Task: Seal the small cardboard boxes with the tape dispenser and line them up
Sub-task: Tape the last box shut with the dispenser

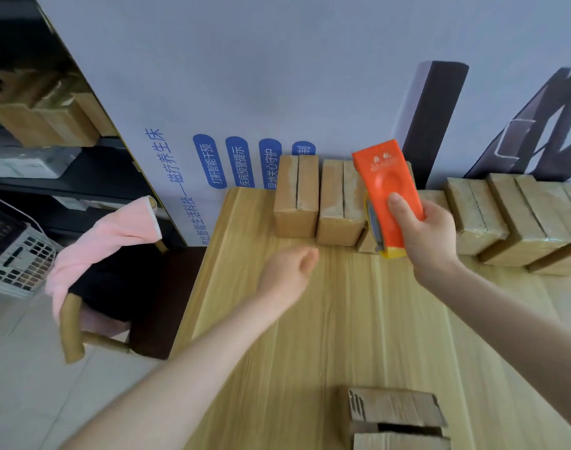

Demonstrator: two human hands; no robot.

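While the left hand (290, 271) hovers loose, right hand (422, 237) grips tape dispenser (386, 186) upright, yellow end down.

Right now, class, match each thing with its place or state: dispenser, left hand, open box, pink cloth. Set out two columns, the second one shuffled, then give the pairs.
Things
1. dispenser
2. left hand
3. open box
4. cloth

Places or states
A. draped over the chair
B. at the near edge of the table, flaps apart
C. gripped by the right hand
D. over the table, holding nothing

Pairs: 1-C, 2-D, 3-B, 4-A
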